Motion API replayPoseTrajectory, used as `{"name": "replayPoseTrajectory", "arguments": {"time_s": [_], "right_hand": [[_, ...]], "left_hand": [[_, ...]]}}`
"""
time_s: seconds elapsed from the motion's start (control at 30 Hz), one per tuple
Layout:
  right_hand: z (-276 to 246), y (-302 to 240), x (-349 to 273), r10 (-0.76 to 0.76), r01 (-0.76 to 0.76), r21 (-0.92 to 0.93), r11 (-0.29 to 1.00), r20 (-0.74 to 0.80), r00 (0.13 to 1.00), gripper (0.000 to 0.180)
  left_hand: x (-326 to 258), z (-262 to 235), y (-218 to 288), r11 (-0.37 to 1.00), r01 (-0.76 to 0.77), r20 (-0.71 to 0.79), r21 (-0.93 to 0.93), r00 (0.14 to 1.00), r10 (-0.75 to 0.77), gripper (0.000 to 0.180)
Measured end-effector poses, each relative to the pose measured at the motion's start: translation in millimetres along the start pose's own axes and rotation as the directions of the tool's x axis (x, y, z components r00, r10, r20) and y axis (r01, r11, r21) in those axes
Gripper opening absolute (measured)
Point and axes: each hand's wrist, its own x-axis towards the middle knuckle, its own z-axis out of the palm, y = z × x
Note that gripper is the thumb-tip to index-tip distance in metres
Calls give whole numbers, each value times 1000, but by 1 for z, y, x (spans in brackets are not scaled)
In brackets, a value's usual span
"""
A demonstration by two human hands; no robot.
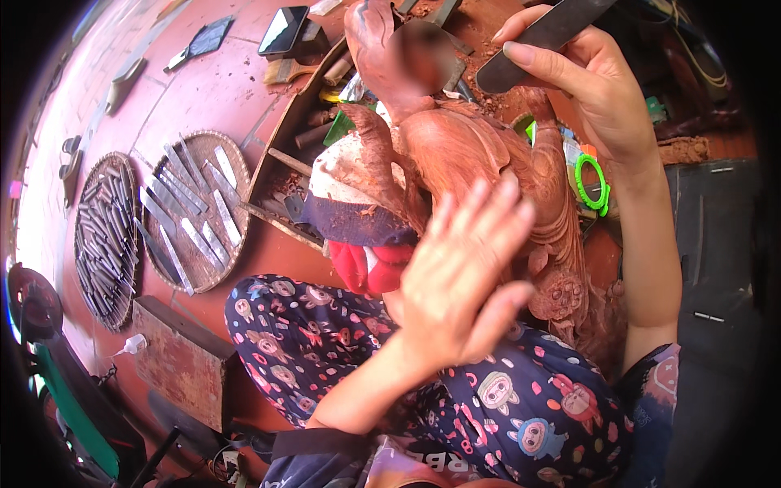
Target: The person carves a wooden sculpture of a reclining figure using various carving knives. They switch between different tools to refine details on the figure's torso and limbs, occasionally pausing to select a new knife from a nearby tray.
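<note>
A carved reddish-brown wooden figure (455,142) leans in front of me, its surface cut with folds and fine detail. My left hand (460,281) is flat over its lower body with fingers stretched out, slightly blurred; whether the palm touches the wood cannot be made out. Up at the top right, my right hand (582,77) pinches a dark flat strip with a rounded end (537,49) between thumb and fingers, held above the figure. White, navy and red cloth (358,195) is bunched against the figure's left side.
Left of my knees, one round woven tray (236,154) bears flat metal blades; another (85,211) is heaped with dark slim tools. A wooden tool box (281,159), a wooden block (183,358), a phone (283,31) and a green-rimmed round object (592,183) lie around the figure.
</note>
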Motion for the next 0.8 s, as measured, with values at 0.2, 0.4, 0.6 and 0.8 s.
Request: {"name": "replayPoseTrajectory", "arguments": {"time_s": [0.2,0.4,0.6,0.8], "right_hand": [[-5,14,-7,64,-65,46,997,32,997,16],[-7,-1,-16,56,-106,281,954,182,982,18],[-4,0,-33,178,-190,218,957,78,981,21],[-1,-2,-44,101,-123,205,971,115,988,21]], "left_hand": [[26,-22,-42,845,91,13,528,993,-114,48],[-5,-36,-33,976,55,63,211,996,-70,35],[-15,-42,-30,950,305,-165,-72,935,-313,41],[-24,-44,-34,890,414,-144,-192,885,-443,44]]}}
